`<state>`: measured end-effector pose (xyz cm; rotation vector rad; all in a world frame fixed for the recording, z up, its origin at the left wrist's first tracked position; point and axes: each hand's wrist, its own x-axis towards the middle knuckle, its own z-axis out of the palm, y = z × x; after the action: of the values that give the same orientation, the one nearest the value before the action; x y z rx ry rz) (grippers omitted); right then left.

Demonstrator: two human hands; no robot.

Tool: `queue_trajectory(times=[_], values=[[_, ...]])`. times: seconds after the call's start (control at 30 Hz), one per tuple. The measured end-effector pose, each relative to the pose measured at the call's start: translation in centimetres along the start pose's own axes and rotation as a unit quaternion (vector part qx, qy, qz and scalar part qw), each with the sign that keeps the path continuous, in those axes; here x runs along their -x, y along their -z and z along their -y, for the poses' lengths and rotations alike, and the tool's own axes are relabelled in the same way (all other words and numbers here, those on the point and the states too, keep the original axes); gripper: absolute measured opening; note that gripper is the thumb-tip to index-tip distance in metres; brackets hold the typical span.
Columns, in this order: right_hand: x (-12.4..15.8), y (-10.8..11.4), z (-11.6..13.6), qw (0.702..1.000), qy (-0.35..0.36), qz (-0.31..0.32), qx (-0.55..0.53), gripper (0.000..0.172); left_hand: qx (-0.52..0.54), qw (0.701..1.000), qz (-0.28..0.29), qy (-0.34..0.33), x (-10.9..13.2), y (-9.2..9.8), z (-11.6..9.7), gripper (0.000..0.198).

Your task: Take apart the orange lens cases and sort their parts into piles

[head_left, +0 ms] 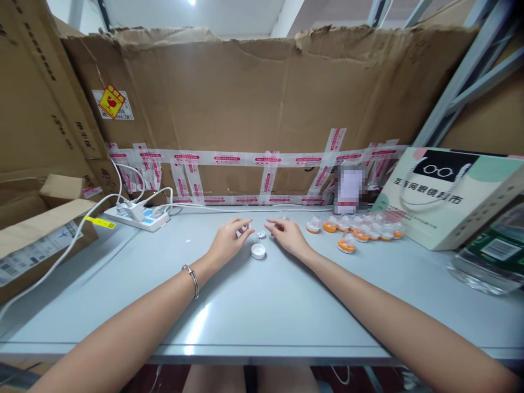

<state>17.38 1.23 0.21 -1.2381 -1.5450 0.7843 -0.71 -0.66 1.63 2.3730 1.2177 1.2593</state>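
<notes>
Small silvery piece between both hands, white cap on the near side

Work surface: the pale table (266, 311), with its front edge nearest me. My forearms reach in from both sides; a bracelet (191, 281) sits on my left wrist.

White cap (258, 251): on the table, hollow side up, nearer my body than my fingertips. Its outline is round, so it gives no long axis to align to. My left thumb is slightly closer to it than my right fingers. Neither hand appears to grip it.

Left hand (232, 239): thumb and forefinger curved toward each other and pointing right. A whitish speck shows at their tips; I cannot tell whether I pinch something there.

Right hand (289, 237): fingers extended and parted, pointing left toward the other hand. I see nothing held.

Small silvery piece (261, 235): just beyond the cap, in the gap between my hands, about equally near to each. It is too small to read a long axis.

Orange-based pieces (363, 233) with clear tops: grouped right of my right hand, apart from it.

Far limit: a power strip (147, 218) at left, then the taped cardboard panel (262, 93) behind.
</notes>
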Motion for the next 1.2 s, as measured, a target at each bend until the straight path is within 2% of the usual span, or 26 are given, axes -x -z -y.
queue_trajectory(times=[0.17,0.3,0.4,0.47,0.57,0.63,0.73,0.87,1.07,1.13,1.2], values=[[1.7,-1.3,2.0,0.995,0.029,0.058,-0.072,0.033,-0.079,0.992,0.02,-0.101,0.3,-0.3,-0.1,0.024],[1.7,-1.2,2.1,0.994,0.015,0.056,-0.095,0.031,-0.075,0.99,0.03,-0.115,0.6,-0.6,-0.7,0.027],[0.2,1.0,1.0,0.996,-0.005,0.03,-0.078,0.029,-0.071,0.993,0.032,-0.093,0.6,-0.4,-0.7,0.035],[-1.0,3.2,-0.2,0.998,-0.021,0.008,-0.053,0.026,-0.074,0.995,0.039,-0.062,0.5,-0.2,-0.4,0.033],[-2.2,5.9,-2.4,0.998,-0.06,0.009,0.003,0.022,-0.075,0.995,0.066,-0.011,0.4,0.1,0.3,0.025],[-2.6,6.6,-3.6,0.996,-0.077,0.016,0.038,0.018,-0.073,0.994,0.076,0.011,0.4,0.3,0.5,0.024],[-2.8,6.4,-4.4,0.993,-0.081,0.02,0.078,0.011,-0.07,0.994,0.084,0.017,0.4,0.3,0.5,0.024],[-2.8,5.2,-4.3,0.992,-0.068,0.018,0.102,0.009,-0.065,0.994,0.091,0.003,0.5,0.2,0.2,0.025],[-2.3,4.7,-3.3,0.994,-0.038,0.013,0.101,0.018,-0.043,0.994,0.102,0.012,0.3,0.7,-0.1,0.027],[-1.8,4.4,-2.5,0.995,-0.018,0.021,0.092,0.024,-0.009,0.99,0.138,0.014,0.2,1.1,-0.2,0.03],[-0.9,3.8,-1.4,0.995,0.002,0.048,0.082,0.028,0.03,0.979,0.199,0.019,0.2,1.6,-0.3,0.031]])
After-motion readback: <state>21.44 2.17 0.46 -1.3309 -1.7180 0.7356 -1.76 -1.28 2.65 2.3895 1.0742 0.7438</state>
